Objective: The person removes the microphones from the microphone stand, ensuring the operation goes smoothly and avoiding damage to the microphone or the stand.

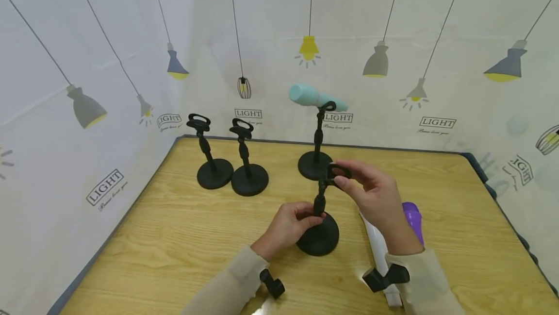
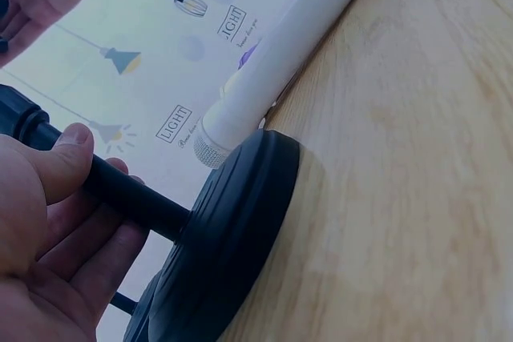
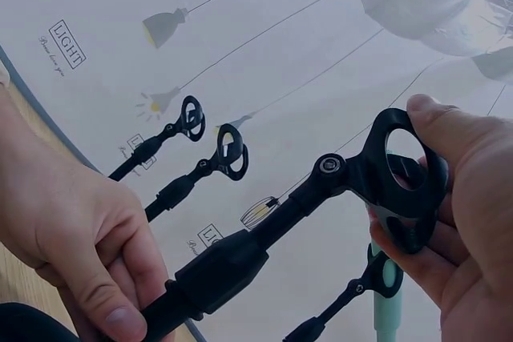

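Observation:
A black microphone stand (image 1: pixel 320 206) with a round base stands in front of me on the table. My left hand (image 1: pixel 290 223) grips its pole just above the base, thumb on one side and fingers behind, as the left wrist view shows. With my right hand (image 1: pixel 375 193) I pinch the ring-shaped clip (image 3: pixel 401 170) at the stand's top between thumb and fingers. The clip holds no microphone. A white microphone (image 2: pixel 272 62) lies on the table to the right of the base, and a purple microphone (image 1: pixel 413 220) is partly hidden behind my right wrist.
Behind, another stand (image 1: pixel 315 163) carries a light-blue microphone (image 1: pixel 312 96) in its clip. Two more stands (image 1: pixel 214 172) with bare clips are at the back left. The wooden table (image 1: pixel 166 247) meets a printed cloth wall (image 1: pixel 271 14) at the back and sides.

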### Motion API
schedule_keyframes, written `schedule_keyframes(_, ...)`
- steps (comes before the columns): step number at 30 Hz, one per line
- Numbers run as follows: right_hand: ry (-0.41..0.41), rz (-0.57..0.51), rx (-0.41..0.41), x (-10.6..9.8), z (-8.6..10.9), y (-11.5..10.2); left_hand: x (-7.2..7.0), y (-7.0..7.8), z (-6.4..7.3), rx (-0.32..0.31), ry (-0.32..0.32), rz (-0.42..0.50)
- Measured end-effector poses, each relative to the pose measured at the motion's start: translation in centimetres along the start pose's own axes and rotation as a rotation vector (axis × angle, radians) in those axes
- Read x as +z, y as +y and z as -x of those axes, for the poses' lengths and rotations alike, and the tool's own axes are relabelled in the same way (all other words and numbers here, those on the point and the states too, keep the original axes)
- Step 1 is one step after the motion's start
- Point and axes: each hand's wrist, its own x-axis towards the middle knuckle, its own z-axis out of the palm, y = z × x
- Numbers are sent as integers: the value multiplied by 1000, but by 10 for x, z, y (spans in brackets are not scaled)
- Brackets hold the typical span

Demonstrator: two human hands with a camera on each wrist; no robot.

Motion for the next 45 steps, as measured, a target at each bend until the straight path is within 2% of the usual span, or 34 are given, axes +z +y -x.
schedule_keyframes(5,2,34,14,1,3,2,0,-1,-1,-1,-2,-5)
schedule_keyframes(10,-2,20,16,2,8,7,0,-3,-1,13,-1,0)
schedule_keyframes(16,-2,50,77,5,18,14,0,-4,1,5,2,13)
schedule_keyframes(22,10,62,104,7,18,12,-1,-3,2,9,-4,14)
schedule_keyframes(29,7,61,104,5,18,12,-1,-1,2,2,-10,15)
schedule_keyframes(34,-1,50,95,5,18,11,-2,-2,1,20,-20,15)
schedule_keyframes(45,2,33,109,8,18,13,-9,-2,4,33,-50,26)
